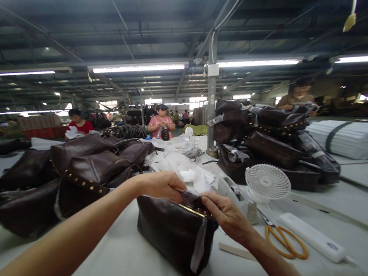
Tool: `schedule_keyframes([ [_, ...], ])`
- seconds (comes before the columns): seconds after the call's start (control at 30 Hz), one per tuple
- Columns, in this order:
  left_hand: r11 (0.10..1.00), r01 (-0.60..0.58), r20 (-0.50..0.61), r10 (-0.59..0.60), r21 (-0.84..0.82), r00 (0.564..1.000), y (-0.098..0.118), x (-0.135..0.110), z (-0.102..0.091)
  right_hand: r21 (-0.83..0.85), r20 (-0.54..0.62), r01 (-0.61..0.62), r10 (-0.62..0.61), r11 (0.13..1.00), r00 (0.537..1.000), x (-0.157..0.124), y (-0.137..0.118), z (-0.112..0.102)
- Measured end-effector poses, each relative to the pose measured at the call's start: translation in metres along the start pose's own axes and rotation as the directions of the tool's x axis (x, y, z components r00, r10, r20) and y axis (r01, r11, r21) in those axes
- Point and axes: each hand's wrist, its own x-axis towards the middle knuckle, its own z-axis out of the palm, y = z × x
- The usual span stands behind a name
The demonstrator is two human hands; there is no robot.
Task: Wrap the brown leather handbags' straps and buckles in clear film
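A dark brown leather handbag [170, 233] stands on the white table in front of me, with a gold zip along its top edge and a pale strip at its near right side. My left hand [163, 186] reaches over the back of the bag, its fingers closed on the leather at the top. At the right end of the zip, my right hand [224, 212] pinches the bag's upper edge between thumb and fingers. Parts of both hands' fingertips are hidden by the leather.
Studded brown bags [83, 175] are heaped at left, more bags [269, 139] at right. Nearby are a white fan [268, 182], orange-handled scissors [285, 240], a white power strip [312, 236] and crumpled white wrapping [184, 165]. A metal post [212, 102] rises behind. Several people work farther back.
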Motion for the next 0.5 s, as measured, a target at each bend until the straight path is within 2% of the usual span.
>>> schedule_keyframes([
  [0.17, 0.948, 0.136, 0.215, -0.074, -0.287, 0.974, -0.02, 0.012, -0.007, 0.016, -0.044, 0.027, -0.026, 1.0, 0.999, 0.0, 0.004, 0.008],
  [0.27, 0.916, 0.193, 0.313, -0.08, -0.352, 0.946, -0.026, 0.015, -0.008, -0.015, -0.058, 0.071, -0.072, 0.997, 0.996, 0.0, 0.005, 0.012],
  [0.37, 0.941, 0.178, 0.256, -0.103, -0.29, 0.961, -0.02, 0.013, -0.006, -0.066, -0.113, 0.103, -0.11, 0.992, 0.987, 0.001, 0.006, 0.012],
  [0.43, 0.977, 0.125, 0.127, -0.104, -0.171, 0.986, -0.013, 0.01, -0.001, -0.095, -0.144, 0.108, -0.121, 0.99, 0.982, 0.002, 0.007, 0.011],
  [0.5, 0.998, 0.043, -0.027, -0.044, -0.052, 0.999, -0.011, 0.007, 0.004, -0.113, -0.148, 0.114, -0.131, 0.987, 0.98, 0.002, 0.008, 0.011],
])
